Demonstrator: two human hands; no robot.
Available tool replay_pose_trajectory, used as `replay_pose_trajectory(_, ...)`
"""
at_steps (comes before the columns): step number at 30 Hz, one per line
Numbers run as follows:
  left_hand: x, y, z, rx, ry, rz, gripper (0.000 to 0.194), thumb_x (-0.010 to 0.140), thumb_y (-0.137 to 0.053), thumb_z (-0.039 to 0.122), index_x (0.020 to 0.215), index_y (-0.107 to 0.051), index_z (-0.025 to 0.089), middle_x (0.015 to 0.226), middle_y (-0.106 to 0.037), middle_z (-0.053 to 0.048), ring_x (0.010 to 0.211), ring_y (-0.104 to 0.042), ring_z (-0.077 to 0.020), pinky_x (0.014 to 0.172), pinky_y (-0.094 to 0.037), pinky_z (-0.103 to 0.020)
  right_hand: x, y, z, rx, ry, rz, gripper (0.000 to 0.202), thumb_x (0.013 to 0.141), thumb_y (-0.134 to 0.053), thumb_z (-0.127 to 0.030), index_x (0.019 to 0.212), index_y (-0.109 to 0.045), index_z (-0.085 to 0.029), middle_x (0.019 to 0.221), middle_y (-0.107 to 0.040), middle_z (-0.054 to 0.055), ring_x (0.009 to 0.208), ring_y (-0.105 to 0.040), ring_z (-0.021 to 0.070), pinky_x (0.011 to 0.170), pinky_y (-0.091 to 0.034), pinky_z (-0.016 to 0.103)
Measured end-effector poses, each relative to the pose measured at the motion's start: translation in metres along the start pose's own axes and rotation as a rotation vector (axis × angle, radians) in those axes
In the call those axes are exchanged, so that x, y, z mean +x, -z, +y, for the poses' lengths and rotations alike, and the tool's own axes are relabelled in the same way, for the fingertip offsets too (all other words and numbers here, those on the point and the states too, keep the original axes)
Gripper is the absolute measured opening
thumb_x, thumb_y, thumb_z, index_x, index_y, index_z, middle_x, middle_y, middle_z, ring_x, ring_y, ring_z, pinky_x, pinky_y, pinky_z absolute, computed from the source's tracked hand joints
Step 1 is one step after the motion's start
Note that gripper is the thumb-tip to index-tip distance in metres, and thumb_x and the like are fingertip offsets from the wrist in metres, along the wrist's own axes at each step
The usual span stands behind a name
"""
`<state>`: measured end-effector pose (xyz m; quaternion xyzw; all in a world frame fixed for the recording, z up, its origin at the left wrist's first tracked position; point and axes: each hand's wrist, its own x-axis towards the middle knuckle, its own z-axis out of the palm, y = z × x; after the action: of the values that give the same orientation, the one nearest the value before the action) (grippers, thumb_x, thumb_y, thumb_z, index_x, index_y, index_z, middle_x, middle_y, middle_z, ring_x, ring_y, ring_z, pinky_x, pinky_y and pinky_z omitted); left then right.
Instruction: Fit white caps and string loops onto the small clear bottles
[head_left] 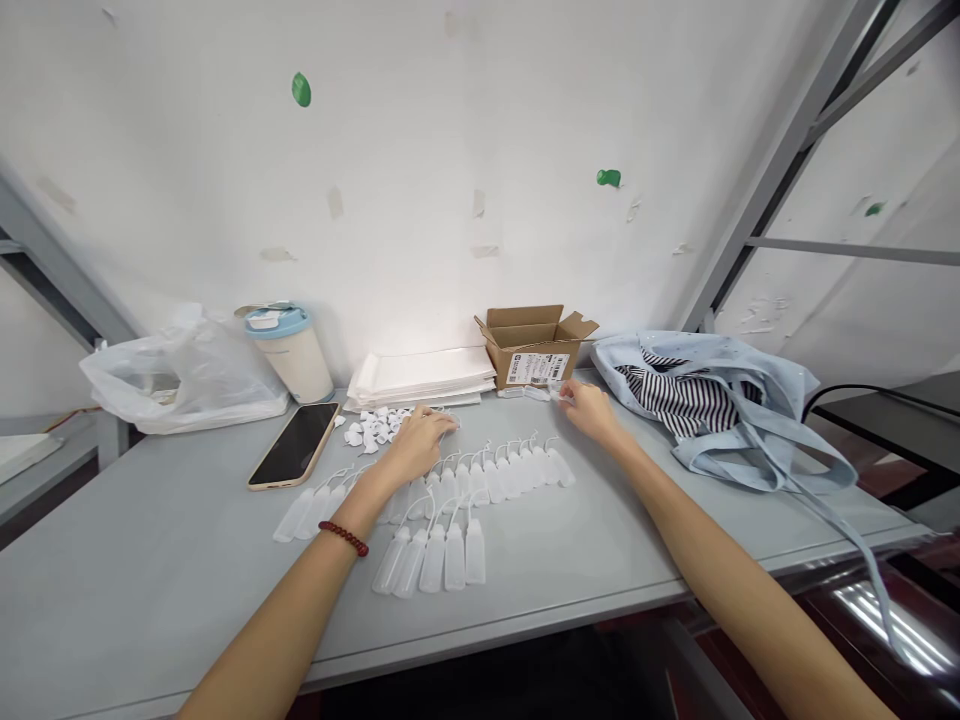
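Note:
My left hand (422,440) is over the right side of a pile of small white caps (369,430), its fingers bent; what they hold, if anything, is hidden. My right hand (587,408) has its fingers closed on a small clear bottle (556,390) in front of the cardboard box. Another clear bottle (525,393) lies to the left of that hand. Translucent bottles with thin tubes lie side by side in a long row (506,475), partly behind my left forearm. Nearer the table's front edge is a shorter row of bottles (433,560).
An open cardboard box (537,368) and a stack of white sheets (420,375) are by the wall. At left are a phone (294,445), a lidded cup (296,360) and a plastic bag (184,370). A light blue cloth bag (772,385) lies at right.

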<state>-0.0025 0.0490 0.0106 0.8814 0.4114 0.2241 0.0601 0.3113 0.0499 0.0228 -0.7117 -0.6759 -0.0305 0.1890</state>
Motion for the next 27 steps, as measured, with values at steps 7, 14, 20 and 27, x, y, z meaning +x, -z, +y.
replay_pose_trajectory(7,-0.001,0.011,0.004,-0.023,0.004,0.066,0.046,0.072,-0.036,0.000,0.102,-0.068,0.016,0.110,-0.066,-0.007,0.104,-0.052,-0.0243,0.094,-0.045,-0.043,-0.015,0.010,-0.026,0.662,0.027,0.092,0.015,0.078,-0.058,-0.024,0.090,-0.050,-0.019,0.090,-0.064,0.007,0.085,-0.062,0.0201,0.074,-0.047,0.032)
replay_pose_trajectory(14,-0.006,0.018,0.025,-0.138,-0.026,0.187,0.045,0.080,-0.034,0.005,0.114,-0.062,0.015,0.116,-0.059,-0.011,0.111,-0.051,-0.0233,0.098,-0.043,-0.045,-0.053,0.022,-0.079,1.213,0.170,-0.271,0.038,0.074,-0.067,-0.042,0.100,-0.048,-0.022,0.096,-0.058,0.003,0.082,-0.067,0.0193,0.068,-0.050,0.032)
replay_pose_trajectory(20,-0.010,0.019,0.049,-0.181,-0.147,0.199,0.046,0.081,-0.035,0.003,0.119,-0.057,0.017,0.119,-0.055,-0.012,0.113,-0.048,-0.0239,0.097,-0.043,-0.045,-0.066,0.017,-0.096,1.240,0.213,-0.419,0.040,0.077,-0.066,-0.038,0.109,-0.047,-0.023,0.093,-0.059,0.002,0.082,-0.067,0.0184,0.071,-0.050,0.033)
replay_pose_trajectory(27,-0.015,0.024,0.062,-0.203,-0.168,0.195,0.042,0.083,-0.040,0.008,0.121,-0.055,0.017,0.119,-0.054,-0.012,0.114,-0.048,-0.0246,0.097,-0.044,-0.044,-0.062,0.016,-0.090,1.242,0.201,-0.399,0.043,0.080,-0.063,-0.036,0.118,-0.047,-0.024,0.095,-0.060,0.003,0.084,-0.067,0.0197,0.071,-0.050,0.033)
